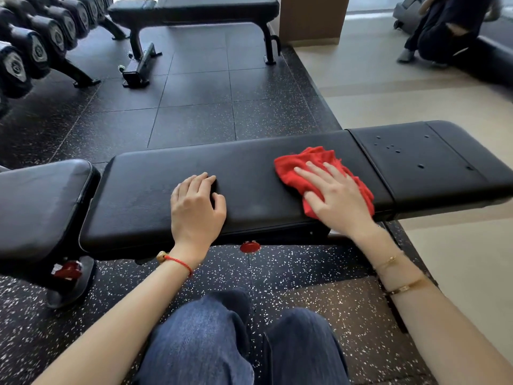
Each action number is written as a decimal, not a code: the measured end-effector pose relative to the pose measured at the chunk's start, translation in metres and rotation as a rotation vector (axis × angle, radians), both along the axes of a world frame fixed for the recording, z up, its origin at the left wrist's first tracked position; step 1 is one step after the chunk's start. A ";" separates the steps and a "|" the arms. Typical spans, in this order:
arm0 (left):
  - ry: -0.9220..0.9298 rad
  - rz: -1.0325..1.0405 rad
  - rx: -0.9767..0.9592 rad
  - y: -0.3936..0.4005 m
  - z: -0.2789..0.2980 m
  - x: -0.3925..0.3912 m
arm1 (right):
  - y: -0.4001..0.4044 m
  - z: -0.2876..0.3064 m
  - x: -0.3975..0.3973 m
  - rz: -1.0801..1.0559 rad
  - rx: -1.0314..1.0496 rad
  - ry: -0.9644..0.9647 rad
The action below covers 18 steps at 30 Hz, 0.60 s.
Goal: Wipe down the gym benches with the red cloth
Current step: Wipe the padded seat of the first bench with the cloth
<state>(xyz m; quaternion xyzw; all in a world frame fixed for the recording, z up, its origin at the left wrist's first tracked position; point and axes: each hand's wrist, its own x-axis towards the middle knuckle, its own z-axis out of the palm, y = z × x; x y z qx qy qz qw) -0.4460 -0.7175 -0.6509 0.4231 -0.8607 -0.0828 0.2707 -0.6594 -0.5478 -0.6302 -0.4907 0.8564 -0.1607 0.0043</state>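
Right hand (337, 197) presses the red cloth (311, 162) flat, fingers straight, no real grip. Left hand (195, 207) rests loosely curled on the bench (166, 190), holding nothing. I'd sweep toward those droplets (394, 148) just past the cloth.

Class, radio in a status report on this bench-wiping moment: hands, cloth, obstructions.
Right hand flat, pressing red cloth on near bench. Left hand resting on pad, holding nothing. Droplets on end section, unwiped. Nothing blocking.
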 end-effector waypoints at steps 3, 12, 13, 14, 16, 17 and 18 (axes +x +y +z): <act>-0.005 0.005 -0.006 0.001 0.000 -0.001 | -0.003 0.002 -0.034 -0.203 0.036 -0.026; -0.003 0.005 -0.013 0.001 0.000 -0.001 | -0.037 0.004 0.024 0.003 0.064 0.000; -0.002 0.003 -0.012 0.001 0.001 -0.001 | -0.032 0.002 0.033 0.051 0.057 0.008; -0.004 0.000 -0.010 0.001 0.001 -0.001 | -0.025 0.001 0.038 0.089 0.048 0.011; -0.008 -0.005 -0.007 0.000 0.001 0.000 | -0.007 -0.001 0.033 0.124 0.030 0.005; -0.012 -0.004 -0.007 0.000 0.001 0.000 | 0.001 0.000 0.024 0.108 0.020 0.000; -0.016 -0.004 -0.008 -0.001 0.001 0.000 | 0.007 0.000 0.012 0.066 0.012 -0.004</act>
